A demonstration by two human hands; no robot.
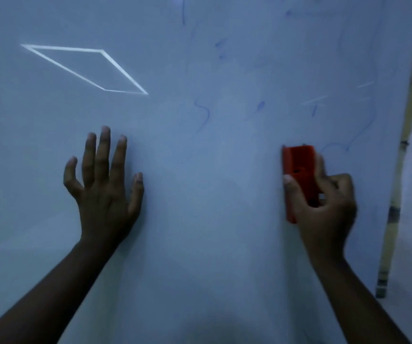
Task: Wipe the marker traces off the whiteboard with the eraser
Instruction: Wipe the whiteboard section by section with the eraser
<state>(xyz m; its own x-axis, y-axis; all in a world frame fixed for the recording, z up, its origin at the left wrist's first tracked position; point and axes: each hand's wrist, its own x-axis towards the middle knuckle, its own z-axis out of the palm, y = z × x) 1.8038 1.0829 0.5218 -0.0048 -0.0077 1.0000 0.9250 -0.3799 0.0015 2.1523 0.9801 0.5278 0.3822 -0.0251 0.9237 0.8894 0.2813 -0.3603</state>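
The right hand (324, 204) grips a red rectangular plastic eraser (299, 170), thumb curled over its near face and fingers wrapped behind, holding it against the pale blue-white whiteboard (200, 170). The eraser stands upright, its upper half clear above the thumb. The left hand (105, 189) lies spread, fingers straight and apart, against the board well to the left. Faint blue marker traces (203, 115) curl above and right of the eraser; none can be read. A bright parallelogram reflection (85, 68) sits upper left. The board's pale edge strip (398, 170) runs down the right.
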